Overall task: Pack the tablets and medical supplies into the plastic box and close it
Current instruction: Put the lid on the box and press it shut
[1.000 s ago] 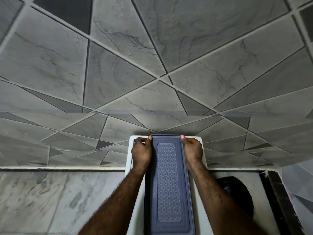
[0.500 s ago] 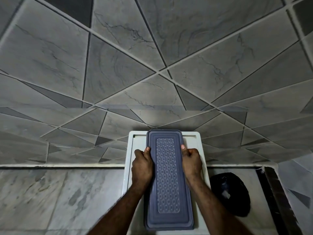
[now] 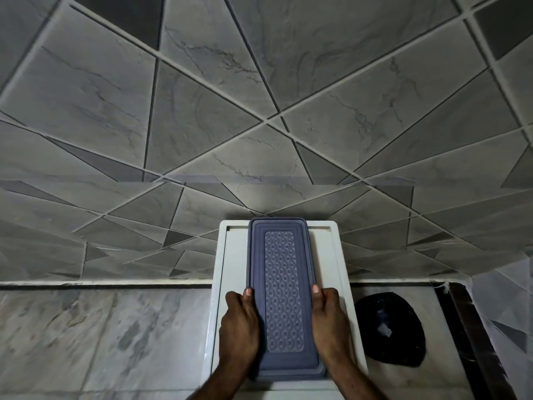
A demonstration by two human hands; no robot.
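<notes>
A long blue-grey plastic box (image 3: 281,255) with a patterned lid lies lengthwise on a white tray (image 3: 336,255), lid on top. My left hand (image 3: 239,324) presses on the box's left long edge near its closer half. My right hand (image 3: 328,321) presses on the right long edge opposite. Thumbs rest on the lid's rim. No tablets or supplies are visible; the inside of the box is hidden by the lid.
The tray sits on a grey marble counter (image 3: 101,336) against a tiled wall (image 3: 259,96). A black crumpled bag (image 3: 392,327) lies on the counter right of the tray. A dark counter edge (image 3: 467,327) runs at the far right.
Both hands slid from the box's far end back along its long edges toward me. The view has tilted, so the box and tray show further up the frame.
</notes>
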